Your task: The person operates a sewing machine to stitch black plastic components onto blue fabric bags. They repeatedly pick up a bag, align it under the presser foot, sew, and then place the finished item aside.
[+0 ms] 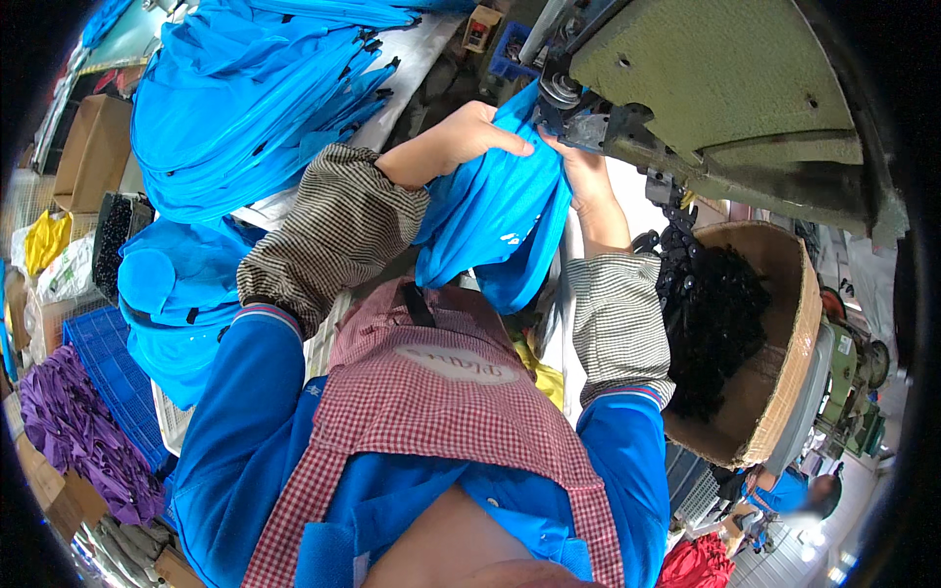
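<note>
A bright blue fabric piece (500,211) hangs from the head of a green industrial sewing machine (725,88). My left hand (456,137) grips the top of the blue fabric piece, close to the machine's metal foot (573,113). My right hand (583,167) holds the same fabric just under the foot, fingers closed on the cloth. Both forearms wear checked sleeve covers over blue sleeves. A red checked apron (431,402) covers my front.
A large pile of blue fabric pieces (255,98) lies on the table at the upper left, with more (176,294) below it. A cardboard box of black clips (745,343) stands at the right. Purple cloth (78,431) and a blue crate (113,377) are at the lower left.
</note>
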The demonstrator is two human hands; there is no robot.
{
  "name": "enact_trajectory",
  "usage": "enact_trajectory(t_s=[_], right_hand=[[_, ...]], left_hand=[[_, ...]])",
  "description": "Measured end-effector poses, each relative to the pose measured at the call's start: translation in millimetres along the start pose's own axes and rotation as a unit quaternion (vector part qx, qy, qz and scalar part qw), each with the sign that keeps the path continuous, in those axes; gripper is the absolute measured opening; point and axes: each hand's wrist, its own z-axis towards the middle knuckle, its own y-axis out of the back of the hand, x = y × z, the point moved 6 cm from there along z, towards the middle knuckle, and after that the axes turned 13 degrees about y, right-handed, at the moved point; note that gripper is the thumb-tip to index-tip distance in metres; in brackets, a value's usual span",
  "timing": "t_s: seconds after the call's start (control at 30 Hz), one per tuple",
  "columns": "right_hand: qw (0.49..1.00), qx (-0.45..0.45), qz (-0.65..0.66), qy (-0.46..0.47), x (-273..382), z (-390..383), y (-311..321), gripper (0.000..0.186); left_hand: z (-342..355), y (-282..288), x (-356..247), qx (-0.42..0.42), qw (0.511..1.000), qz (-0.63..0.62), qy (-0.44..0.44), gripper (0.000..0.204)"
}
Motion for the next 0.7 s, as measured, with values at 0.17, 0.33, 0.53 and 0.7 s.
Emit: enact_trajectory(t_s=[0.17,0.33,0.53,0.7], right_hand=[[0.991,-0.016,0.064,-0.116,-30,-1,0,0.034],[0.992,-0.004,0.087,-0.096,-19,-40,-3,0.043],[0.787,0.167,-0.594,0.013,-65,-125,194,0.042],[0.671,0.291,-0.675,-0.094,-65,-126,204,0.038]], left_hand=[[5,7,14,0.001,0.997,0.004,0.076,0.033],[-16,13,22,0.020,0.992,0.123,0.036,0.036],[-17,9,36,0.008,0.996,-0.011,0.090,0.037],[-9,12,37,0.023,0.995,0.018,0.092,0.040]])
